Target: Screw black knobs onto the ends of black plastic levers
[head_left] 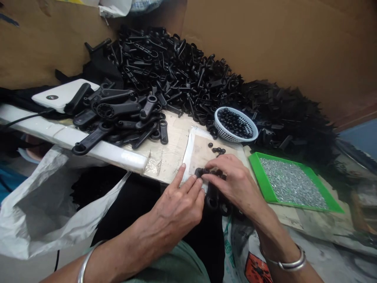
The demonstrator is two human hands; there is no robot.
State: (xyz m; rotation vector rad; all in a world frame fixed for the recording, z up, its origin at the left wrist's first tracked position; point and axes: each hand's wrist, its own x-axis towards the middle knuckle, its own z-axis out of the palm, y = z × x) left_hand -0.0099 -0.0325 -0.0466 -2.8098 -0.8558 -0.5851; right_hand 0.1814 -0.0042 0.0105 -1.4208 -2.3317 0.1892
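Observation:
My left hand (pixel 184 198) lies with its fingers stretched out at the table's front edge, the index finger apart from the others. Its middle fingertips touch a black plastic piece (pixel 199 172); the thumb is hidden. Close against them, my right hand (pixel 232 177) pinches a small black round bushing (pixel 205 171) between thumb and index finger. Under the right hand, black plastic arms with ringed ends (pixel 212 196) stick out over the table edge, partly covered by the fingers. Several loose black bushings (pixel 218 150) lie just beyond on the brown board (pixel 202 147).
A large heap of black plastic parts (pixel 176 67) fills the back. Black arms (pixel 118 110) are piled at left by a white box (pixel 63 94). Right of centre stand a pale-blue basket of bushings (pixel 250 135) and a green tray of metal pins (pixel 266 186). A white sack (pixel 38 208) hangs open at lower left.

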